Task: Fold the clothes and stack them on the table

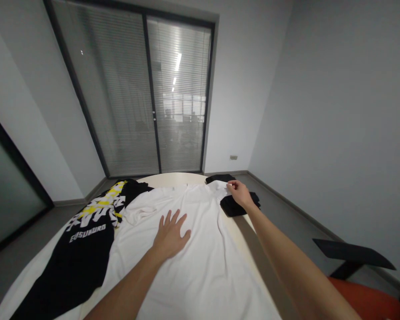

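Note:
A white T-shirt (200,249) lies spread over the table, slightly wrinkled, with its neck end away from me. My left hand (171,233) rests flat on the middle of the shirt, fingers spread. At the far right, my right hand (239,193) pinches the edge of the shirt's right sleeve (220,187) between thumb and fingers. The left sleeve (142,213) lies bunched on the shirt's other side.
A black garment (86,253) with yellow and white print lies to the left. Folded black cloth (235,205) sits beneath and beside my right hand, with another black pile (218,178) behind. A chair armrest (353,253) stands right of the table (176,178).

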`<action>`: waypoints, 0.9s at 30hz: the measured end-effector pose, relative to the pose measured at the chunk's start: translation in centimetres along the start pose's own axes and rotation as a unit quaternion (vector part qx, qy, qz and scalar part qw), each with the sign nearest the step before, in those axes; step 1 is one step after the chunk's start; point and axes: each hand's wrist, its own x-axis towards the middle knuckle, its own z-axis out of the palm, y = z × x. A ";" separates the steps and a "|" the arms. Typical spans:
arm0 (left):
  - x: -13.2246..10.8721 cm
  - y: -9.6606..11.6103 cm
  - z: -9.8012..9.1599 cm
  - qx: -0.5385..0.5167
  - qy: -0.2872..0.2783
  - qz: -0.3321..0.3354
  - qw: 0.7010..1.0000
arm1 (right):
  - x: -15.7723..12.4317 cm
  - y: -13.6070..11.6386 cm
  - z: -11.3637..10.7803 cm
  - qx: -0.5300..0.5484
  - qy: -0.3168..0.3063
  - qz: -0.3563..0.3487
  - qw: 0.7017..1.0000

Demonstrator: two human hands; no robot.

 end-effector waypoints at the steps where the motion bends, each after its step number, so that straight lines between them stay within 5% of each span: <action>1: 0.0 0.0 0.0 0.000 0.001 0.001 1.000 | 0.0 0.1 0.0 0.007 -0.016 -0.006 1.000; 7: 0.0 -0.1 0.1 -0.004 0.006 0.005 1.000 | -0.5 0.5 -0.5 0.072 -0.154 -0.069 0.983; 11: 0.0 -0.2 0.1 -0.006 0.005 0.002 1.000 | -0.7 0.7 -1.3 0.014 -0.171 -0.103 0.980; 21: 0.0 -0.1 0.1 -0.001 0.013 0.009 1.000 | -0.6 1.3 -1.9 -0.093 -0.143 -0.070 0.983; 27: -0.1 -0.1 -0.1 -0.008 0.002 0.020 1.000 | -0.2 0.4 -0.2 -0.135 -0.049 0.002 0.990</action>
